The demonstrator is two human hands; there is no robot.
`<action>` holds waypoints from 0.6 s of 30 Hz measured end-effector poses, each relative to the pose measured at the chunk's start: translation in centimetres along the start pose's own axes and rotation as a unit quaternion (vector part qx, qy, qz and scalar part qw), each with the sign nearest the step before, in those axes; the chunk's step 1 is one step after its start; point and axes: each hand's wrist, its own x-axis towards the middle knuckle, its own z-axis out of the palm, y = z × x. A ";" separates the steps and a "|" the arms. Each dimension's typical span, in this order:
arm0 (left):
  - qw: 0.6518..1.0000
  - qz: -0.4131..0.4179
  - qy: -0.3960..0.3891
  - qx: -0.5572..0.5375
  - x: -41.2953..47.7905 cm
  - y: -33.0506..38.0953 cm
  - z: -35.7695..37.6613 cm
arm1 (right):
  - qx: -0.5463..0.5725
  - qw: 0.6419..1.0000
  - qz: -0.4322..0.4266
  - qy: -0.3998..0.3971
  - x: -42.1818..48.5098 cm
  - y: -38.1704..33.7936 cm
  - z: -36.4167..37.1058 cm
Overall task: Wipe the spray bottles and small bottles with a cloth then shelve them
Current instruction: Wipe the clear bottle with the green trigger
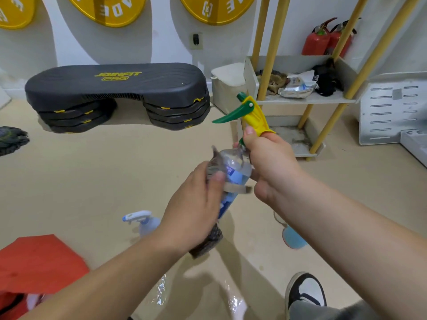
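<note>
Beige floor [92, 181]; shelf rack [307, 100] stood beyond, right. Right hand [270, 158] clamped the spray bottle [235, 169] at its neck, top tilted toward the rack. Left hand [194, 209] gripped the cloth [208, 243] round its body.

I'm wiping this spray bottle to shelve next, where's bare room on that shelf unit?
The bottom shelf, between the yellow poles, looks bare though stained. The shelf above is crowded with a brown rag, foil packets and black cloth; only its front edge is free.

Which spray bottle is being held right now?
The spray bottle with the yellow-and-green trigger, gripped by the right hand while the left hand holds a cloth against it. The white-trigger bottle stands on the floor.
</note>
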 end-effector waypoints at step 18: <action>0.861 -0.286 -0.117 -0.403 2.5 0.5 -4.1 | -0.226 0.955 -0.039 -0.187 -1.5 0.0 -0.5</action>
